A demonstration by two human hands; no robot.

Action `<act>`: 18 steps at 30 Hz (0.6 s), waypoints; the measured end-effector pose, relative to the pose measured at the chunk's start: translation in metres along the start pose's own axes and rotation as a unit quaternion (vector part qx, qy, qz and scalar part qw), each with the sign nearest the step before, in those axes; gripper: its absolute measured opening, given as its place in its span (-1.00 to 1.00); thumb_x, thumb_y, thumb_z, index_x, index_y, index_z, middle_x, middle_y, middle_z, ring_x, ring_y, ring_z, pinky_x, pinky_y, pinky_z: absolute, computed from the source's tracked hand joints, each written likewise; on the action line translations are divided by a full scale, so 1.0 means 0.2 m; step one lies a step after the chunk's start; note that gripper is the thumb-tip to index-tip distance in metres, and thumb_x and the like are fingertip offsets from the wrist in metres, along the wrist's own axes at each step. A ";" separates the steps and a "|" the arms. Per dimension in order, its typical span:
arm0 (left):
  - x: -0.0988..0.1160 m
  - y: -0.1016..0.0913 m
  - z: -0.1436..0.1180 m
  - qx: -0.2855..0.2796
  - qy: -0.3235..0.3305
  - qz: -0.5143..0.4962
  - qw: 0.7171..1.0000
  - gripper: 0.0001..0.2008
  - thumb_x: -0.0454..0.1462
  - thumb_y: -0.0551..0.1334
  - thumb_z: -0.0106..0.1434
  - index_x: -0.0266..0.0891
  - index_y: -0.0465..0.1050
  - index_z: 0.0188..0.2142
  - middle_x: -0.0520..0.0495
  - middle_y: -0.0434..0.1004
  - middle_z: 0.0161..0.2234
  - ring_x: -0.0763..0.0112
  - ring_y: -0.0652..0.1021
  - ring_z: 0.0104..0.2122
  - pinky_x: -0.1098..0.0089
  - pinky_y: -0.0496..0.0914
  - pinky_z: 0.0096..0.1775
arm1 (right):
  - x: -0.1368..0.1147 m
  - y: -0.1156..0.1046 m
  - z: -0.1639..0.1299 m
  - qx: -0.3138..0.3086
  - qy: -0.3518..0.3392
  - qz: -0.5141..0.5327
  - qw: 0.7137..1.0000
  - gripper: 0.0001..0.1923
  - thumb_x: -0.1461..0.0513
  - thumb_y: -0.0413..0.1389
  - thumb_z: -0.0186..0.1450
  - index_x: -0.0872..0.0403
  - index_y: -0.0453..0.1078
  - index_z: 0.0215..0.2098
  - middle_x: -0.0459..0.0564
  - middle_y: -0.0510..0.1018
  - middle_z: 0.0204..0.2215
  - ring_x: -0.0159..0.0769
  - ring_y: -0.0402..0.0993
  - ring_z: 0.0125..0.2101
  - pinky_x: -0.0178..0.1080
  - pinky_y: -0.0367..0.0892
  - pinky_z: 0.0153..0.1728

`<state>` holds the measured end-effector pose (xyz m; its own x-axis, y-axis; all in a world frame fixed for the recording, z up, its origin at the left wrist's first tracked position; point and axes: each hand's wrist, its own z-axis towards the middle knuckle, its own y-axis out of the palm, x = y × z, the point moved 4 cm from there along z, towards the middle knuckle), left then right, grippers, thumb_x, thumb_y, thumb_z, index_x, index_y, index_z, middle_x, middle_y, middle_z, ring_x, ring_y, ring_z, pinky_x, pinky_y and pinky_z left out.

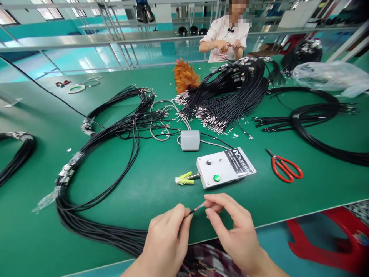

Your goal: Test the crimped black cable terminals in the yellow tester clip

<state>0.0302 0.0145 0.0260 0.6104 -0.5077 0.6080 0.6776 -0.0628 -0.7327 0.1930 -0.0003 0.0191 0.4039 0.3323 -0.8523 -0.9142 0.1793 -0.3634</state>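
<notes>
My left hand [168, 234] is closed in a pinch around a black cable [191, 212] close to its stripped end. Thin coloured inner wires [198, 207] stick out of the sheath toward the right. Just at their tips is my right hand [235, 227], its thumb and forefinger apart; whether a fingertip touches the wires is hard to see. Beyond the hands lies a white control box [215, 169] with a green button and a black knob. A yellow-green clip [185, 178] sits on its left-hand shaft. A long bundle of black cables [95, 227] runs beside my left hand.
Red-handled scissors [286, 167] lie to the right. A grey pedal-like block [190, 140] sits behind the box. More black cable bundles [230, 96], an orange feathery duster [186, 77] and a plastic bag [331, 75] lie farther back. Opposite works another person [225, 38]. A red stool [331, 242] stands below the table edge.
</notes>
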 end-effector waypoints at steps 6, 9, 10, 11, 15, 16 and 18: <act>0.01 0.01 0.01 0.014 -0.013 -0.009 1.000 -0.83 -0.40 0.08 0.36 -0.18 0.29 -0.38 0.08 0.45 -0.55 0.49 0.45 -0.62 0.51 0.33 -0.53 | -0.08 0.03 -0.04 -0.010 -0.138 -0.154 0.978 -0.70 0.40 0.10 0.31 0.12 0.41 0.01 0.01 0.66 -0.29 -0.32 0.58 -0.34 -0.26 0.44 -0.32; -0.03 0.03 0.02 -0.023 -0.120 -0.127 0.984 -0.81 -0.34 0.10 0.34 -0.17 0.28 -0.43 0.10 0.42 -0.58 0.49 0.44 -0.63 0.52 0.33 -0.56 | -0.08 0.04 -0.07 -0.034 -0.189 -0.223 0.956 -0.64 0.40 0.09 0.31 0.15 0.39 0.07 0.06 0.67 -0.21 -0.28 0.59 -0.31 -0.23 0.40 -0.34; -0.05 0.04 0.02 -0.033 -0.159 -0.169 0.972 -0.81 -0.31 0.11 0.33 -0.16 0.27 -0.45 0.11 0.42 -0.60 0.49 0.44 -0.64 0.52 0.32 -0.58 | -0.07 0.04 -0.07 -0.038 -0.187 -0.230 0.954 -0.63 0.40 0.09 0.31 0.14 0.39 0.08 0.06 0.66 -0.19 -0.28 0.60 -0.30 -0.23 0.40 -0.33; -0.06 0.05 0.03 -0.040 -0.193 -0.203 0.959 -0.81 -0.29 0.12 0.32 -0.16 0.26 -0.45 0.11 0.42 -0.61 0.49 0.43 -0.66 0.52 0.32 -0.60 | -0.06 0.03 -0.07 -0.039 -0.179 -0.228 0.956 -0.63 0.41 0.09 0.31 0.12 0.40 0.07 0.05 0.66 -0.18 -0.28 0.60 -0.29 -0.23 0.40 -0.31; -0.07 0.05 0.03 -0.037 -0.253 -0.257 0.932 -0.82 -0.23 0.15 0.29 -0.17 0.27 -0.46 0.10 0.42 -0.62 0.50 0.41 -0.69 0.51 0.31 -0.64 | -0.01 0.02 -0.05 -0.009 -0.064 -0.116 0.991 -0.75 0.38 0.12 0.31 0.04 0.45 -0.07 -0.04 0.66 -0.27 -0.37 0.58 -0.36 -0.30 0.43 -0.31; -0.07 0.05 0.03 -0.034 -0.255 -0.256 0.932 -0.82 -0.23 0.15 0.28 -0.17 0.28 -0.46 0.10 0.43 -0.61 0.50 0.41 -0.68 0.51 0.31 -0.64 | 0.01 0.02 -0.04 -0.004 -0.007 -0.065 0.998 -0.80 0.34 0.13 0.31 0.02 0.47 -0.12 -0.07 0.65 -0.31 -0.41 0.56 -0.41 -0.33 0.44 -0.33; -0.07 0.05 0.03 -0.033 -0.253 -0.252 0.933 -0.82 -0.23 0.15 0.27 -0.18 0.28 -0.46 0.09 0.44 -0.61 0.50 0.41 -0.68 0.51 0.31 -0.64 | 0.04 0.05 -0.03 -0.007 0.118 0.042 0.992 -0.90 0.26 0.16 0.29 0.02 0.48 -0.22 -0.11 0.63 -0.39 -0.45 0.52 -0.50 -0.38 0.45 -0.39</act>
<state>0.0310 0.0265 0.0119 0.3473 0.0709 0.9351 0.9146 -0.2457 -0.3211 0.1871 -0.0003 0.0060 0.3081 0.1193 -0.9438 -0.9457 0.1465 -0.2902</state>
